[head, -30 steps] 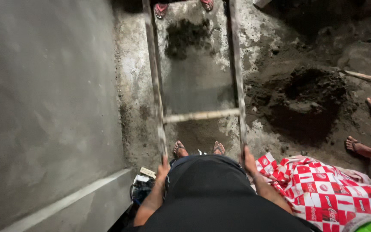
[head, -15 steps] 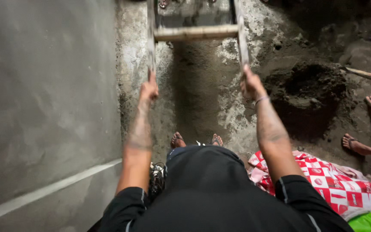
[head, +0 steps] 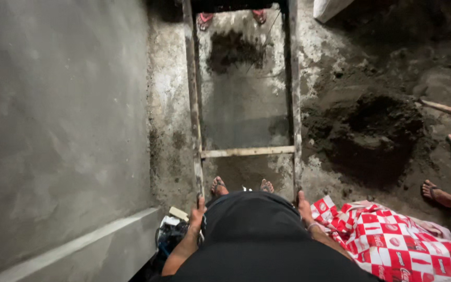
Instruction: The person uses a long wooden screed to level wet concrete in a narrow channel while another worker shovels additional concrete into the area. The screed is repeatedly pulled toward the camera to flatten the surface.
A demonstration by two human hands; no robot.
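Observation:
I look down a wooden ladder that leans beside a grey plastered wall. My left hand grips the left rail close to my hip. My right hand holds the right rail at the same height. My feet in sandals stand on a rung hidden under my dark shirt. One pale rung shows just below them, with wet grey floor between the rails.
A dark heap of wet mortar with a hollow lies right of the ladder, with a wooden handle beyond. Another person's bare feet stand at the right. A red and white checked cloth lies nearby. Pink sandalled feet stand at the ladder's foot.
Half a second ago my arms reached forward along the rails toward a rung. Now both hands are back low by my hips, and the view has tipped further down the ladder.

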